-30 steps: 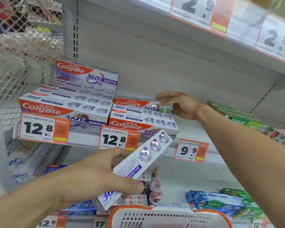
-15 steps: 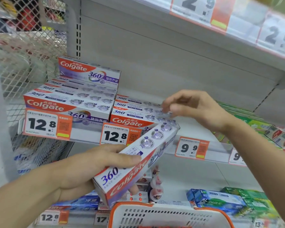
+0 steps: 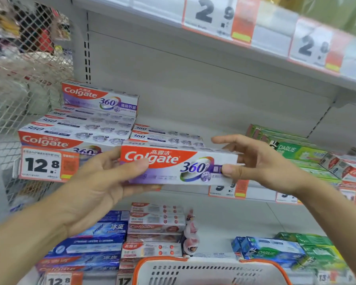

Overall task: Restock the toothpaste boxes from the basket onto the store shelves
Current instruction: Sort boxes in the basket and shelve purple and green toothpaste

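The shelf (image 3: 193,120) filled most of the view, and against it the biggest change was in the toothpaste box (image 3: 179,165): half a second before it had pointed away on a slant in one hand, and now it had been swung level, its printed front facing the person, just in front of the shelf's lip at the height of the shorter stack (image 3: 167,135). The left hand (image 3: 103,179) held the box's left end with the thumb lying across the red front and the other fingers curled beneath it. The right hand (image 3: 253,161), which had been back among the stacked boxes and then hovering free, had come across to the box's right end; its thumb pressed the front face while the fingers spread loosely open above and behind, so it steadied more than gripped. That probably meant the box was squared up and ready to go on top of the shorter stack, beside the taller stack (image 3: 78,128). The basket (image 3: 210,268) was cut off at the bottom edge, so what remained inside could not be told. The held box hid the middle price tag, and the upper tags (image 3: 216,17) were blurred.
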